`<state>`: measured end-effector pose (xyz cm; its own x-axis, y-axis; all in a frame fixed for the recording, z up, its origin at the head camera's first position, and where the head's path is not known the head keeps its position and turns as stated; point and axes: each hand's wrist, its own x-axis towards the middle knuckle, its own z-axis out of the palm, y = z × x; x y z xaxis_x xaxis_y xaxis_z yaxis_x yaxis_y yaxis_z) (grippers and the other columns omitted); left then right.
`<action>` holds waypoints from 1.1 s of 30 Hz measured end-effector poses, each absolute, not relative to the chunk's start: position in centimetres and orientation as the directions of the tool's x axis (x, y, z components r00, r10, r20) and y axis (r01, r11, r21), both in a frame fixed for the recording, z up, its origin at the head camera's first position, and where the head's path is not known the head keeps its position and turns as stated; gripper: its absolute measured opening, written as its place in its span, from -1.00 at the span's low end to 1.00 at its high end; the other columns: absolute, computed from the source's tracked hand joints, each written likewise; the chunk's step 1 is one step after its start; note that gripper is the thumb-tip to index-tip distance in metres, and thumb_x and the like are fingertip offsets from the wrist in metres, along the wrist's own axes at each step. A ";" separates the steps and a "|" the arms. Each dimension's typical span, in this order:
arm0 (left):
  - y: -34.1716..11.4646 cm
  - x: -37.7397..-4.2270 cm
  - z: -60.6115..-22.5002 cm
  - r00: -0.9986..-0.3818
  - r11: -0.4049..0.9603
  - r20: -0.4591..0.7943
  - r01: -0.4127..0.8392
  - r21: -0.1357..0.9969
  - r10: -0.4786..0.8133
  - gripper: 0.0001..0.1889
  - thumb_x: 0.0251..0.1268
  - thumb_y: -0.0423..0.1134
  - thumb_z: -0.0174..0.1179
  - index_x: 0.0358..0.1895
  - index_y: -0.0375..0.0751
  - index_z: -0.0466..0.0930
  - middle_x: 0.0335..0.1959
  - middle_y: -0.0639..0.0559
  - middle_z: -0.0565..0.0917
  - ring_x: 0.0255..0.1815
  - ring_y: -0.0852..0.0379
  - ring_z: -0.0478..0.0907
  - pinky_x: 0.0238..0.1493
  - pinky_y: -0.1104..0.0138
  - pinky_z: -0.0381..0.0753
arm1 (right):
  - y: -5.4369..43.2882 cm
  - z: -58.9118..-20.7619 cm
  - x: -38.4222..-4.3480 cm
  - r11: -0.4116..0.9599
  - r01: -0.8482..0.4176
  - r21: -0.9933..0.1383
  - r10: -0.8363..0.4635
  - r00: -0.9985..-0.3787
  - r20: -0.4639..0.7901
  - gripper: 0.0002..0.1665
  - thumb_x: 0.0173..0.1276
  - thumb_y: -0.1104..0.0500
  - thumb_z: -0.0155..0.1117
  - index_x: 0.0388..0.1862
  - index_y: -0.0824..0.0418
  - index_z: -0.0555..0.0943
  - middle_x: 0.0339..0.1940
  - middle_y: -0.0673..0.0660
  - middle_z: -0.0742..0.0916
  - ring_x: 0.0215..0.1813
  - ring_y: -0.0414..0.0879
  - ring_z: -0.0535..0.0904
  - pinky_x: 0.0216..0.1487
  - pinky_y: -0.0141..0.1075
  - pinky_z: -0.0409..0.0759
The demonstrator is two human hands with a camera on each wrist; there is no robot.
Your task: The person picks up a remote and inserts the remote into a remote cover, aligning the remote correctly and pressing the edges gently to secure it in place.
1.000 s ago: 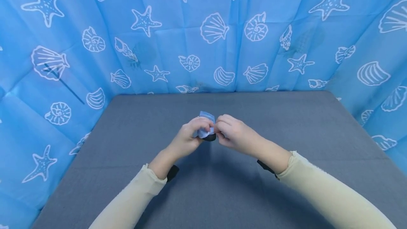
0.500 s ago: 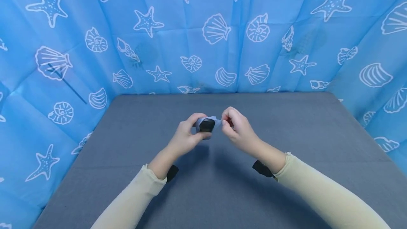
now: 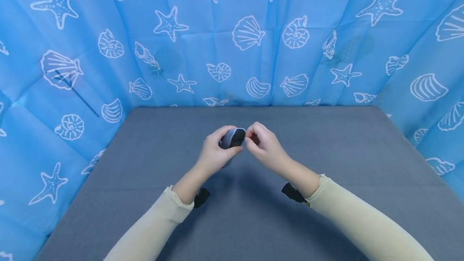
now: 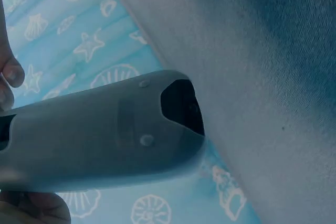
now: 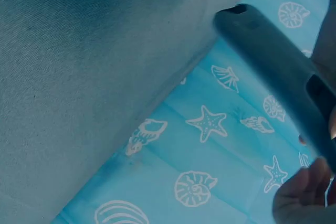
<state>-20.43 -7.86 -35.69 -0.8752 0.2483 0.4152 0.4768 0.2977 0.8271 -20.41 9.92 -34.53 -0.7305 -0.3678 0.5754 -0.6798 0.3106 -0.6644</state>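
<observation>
My left hand (image 3: pixel 214 150) grips a long, rounded grey-blue device (image 3: pixel 227 140) with a black panel at its upper end. Thumb and fingers lie on opposite sides of it. In the left wrist view the device (image 4: pixel 89 135) shows a smooth face with two small round bumps and a black window at one end. The right wrist view shows the device (image 5: pixel 273 61) slanting, with a dark recess along it. My right hand (image 3: pixel 266 146) has curled fingers close to the upper end; whether they pinch anything is hidden. Its fingers (image 5: pixel 302 187) also show at that view's lower right.
A grey cloth-covered table (image 3: pixel 326 148) lies under both hands. Behind it and at its sides hangs a blue curtain (image 3: pixel 210 31) printed with white shells and starfish. Black wrist-worn gear (image 3: pixel 294 193) sits below each wrist.
The device has turned in my left hand, so its black panel faces up. A pale blue piece stretched to my right fingers half a second ago no longer shows; the right hand moved slightly left.
</observation>
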 end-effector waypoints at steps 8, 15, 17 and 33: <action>-7.7 -20.0 -35.2 -0.880 0.323 0.417 0.472 0.820 0.228 -0.59 0.09 -0.45 0.39 0.05 -0.28 0.58 -0.03 -0.13 0.65 -0.07 -0.05 0.57 -0.08 0.06 0.60 | 10.0 -34.1 -20.0 0.423 -0.669 -0.611 -0.282 -0.738 0.613 -0.89 0.32 0.43 0.20 -0.18 0.41 0.58 -0.38 0.15 0.57 -0.37 -0.07 0.46 -0.32 -0.27 0.52; -7.9 -19.9 -35.3 -0.840 0.426 0.478 0.543 0.724 0.259 -0.61 0.05 -0.41 0.44 0.01 -0.26 0.63 -0.06 -0.10 0.66 -0.07 -0.02 0.58 -0.05 0.06 0.58 | 10.8 -32.7 -20.2 0.464 -0.673 -0.576 -0.387 -0.739 0.552 -0.92 0.31 0.42 0.26 -0.25 0.39 0.68 -0.45 0.11 0.62 -0.47 -0.13 0.43 -0.44 -0.31 0.47; -7.9 -20.0 -35.3 -0.822 0.458 0.495 0.568 0.684 0.281 -0.61 0.05 -0.40 0.44 0.01 -0.24 0.63 -0.08 -0.07 0.66 -0.08 -0.01 0.58 -0.05 0.07 0.58 | 11.0 -32.4 -20.2 0.475 -0.666 -0.576 -0.412 -0.746 0.523 -0.93 0.29 0.43 0.26 -0.29 0.38 0.68 -0.48 0.09 0.61 -0.49 -0.14 0.42 -0.46 -0.32 0.45; -7.5 -19.9 -35.9 -0.816 0.415 0.496 0.579 0.702 0.298 -0.61 0.10 -0.42 0.41 0.03 -0.25 0.60 -0.08 -0.10 0.63 -0.06 -0.01 0.56 -0.01 0.05 0.56 | 11.1 -32.5 -20.2 0.486 -0.650 -0.584 -0.403 -0.760 0.510 -0.90 0.26 0.47 0.19 -0.37 0.34 0.62 -0.53 0.05 0.52 -0.51 -0.14 0.37 -0.48 -0.34 0.37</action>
